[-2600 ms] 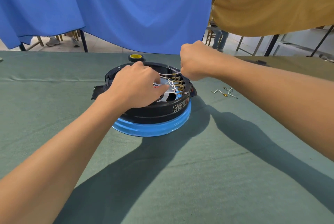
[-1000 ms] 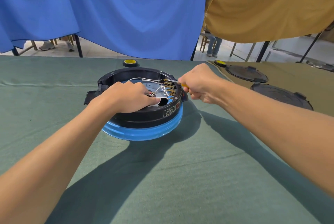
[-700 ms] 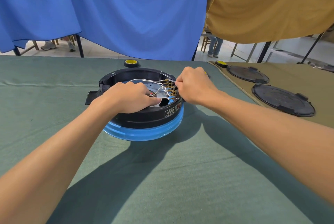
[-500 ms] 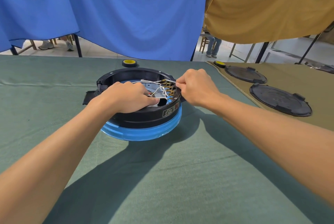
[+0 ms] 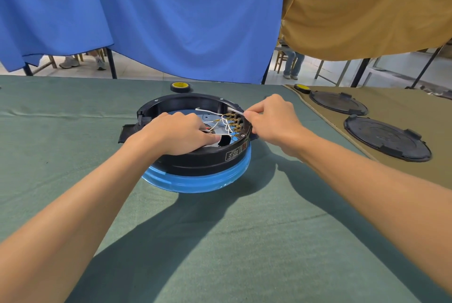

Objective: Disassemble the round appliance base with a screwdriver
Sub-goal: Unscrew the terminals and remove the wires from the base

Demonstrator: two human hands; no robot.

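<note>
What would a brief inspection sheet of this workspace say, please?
Surface: green cloth; tan cloth at right.
Job's things: black round base, open-topped, on a blue ring; thin shaft, likely the screwdriver, at its far-right rim.
Clutter: tape roll behind the base, another on the tan cloth; two black lids.
Grippers: left hand curled inside the base, hold unclear; right hand pinches the screwdriver.
Cables: white wires loop to brass terminals.
Surroundings: blue drape, tan drape.

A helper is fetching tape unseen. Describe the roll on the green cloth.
Find the round appliance base on the green cloth. Just beyond its far rim lies the black tape roll with a yellow core. Its twin sits at the corner of the olive cloth.
</note>
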